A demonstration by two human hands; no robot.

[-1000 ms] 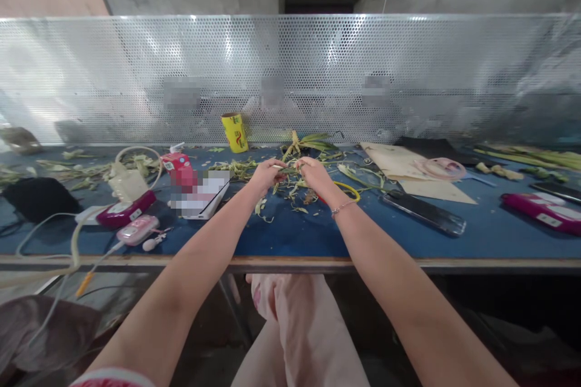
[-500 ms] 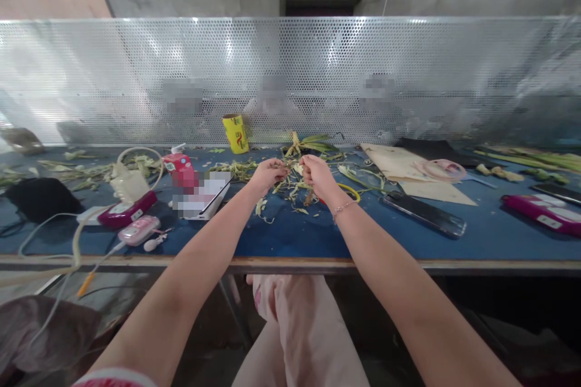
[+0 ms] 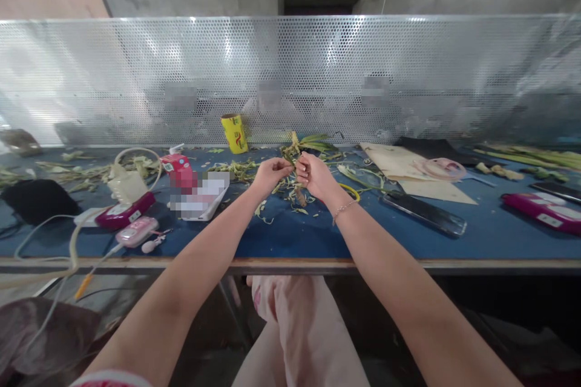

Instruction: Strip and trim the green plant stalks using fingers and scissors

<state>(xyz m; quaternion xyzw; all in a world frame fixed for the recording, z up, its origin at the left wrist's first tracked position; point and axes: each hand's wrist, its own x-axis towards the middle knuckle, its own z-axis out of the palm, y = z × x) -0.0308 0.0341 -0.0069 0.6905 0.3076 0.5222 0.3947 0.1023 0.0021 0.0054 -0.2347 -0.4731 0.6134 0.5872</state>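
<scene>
Both my hands meet over the middle of the blue table (image 3: 290,233). My left hand (image 3: 269,174) pinches the green leafy end of a small plant stem (image 3: 297,184). My right hand (image 3: 313,174) is closed round the same stem, whose brownish root end hangs down below the fist toward the table. Torn leaf scraps (image 3: 290,196) lie scattered right under the hands. A thin bracelet sits on my right wrist.
A yellow cylinder (image 3: 234,132) stands by the perforated metal screen (image 3: 290,78). A yellow ring (image 3: 349,191), black phone (image 3: 424,213) and brown paper (image 3: 408,172) lie to the right. Pink devices (image 3: 124,213), cables and a white box (image 3: 202,196) lie left. More leaves (image 3: 521,160) lie far right.
My hands have risen a little off the scrap pile and drawn together. The stem now hangs upright from my right fist, root end down.
</scene>
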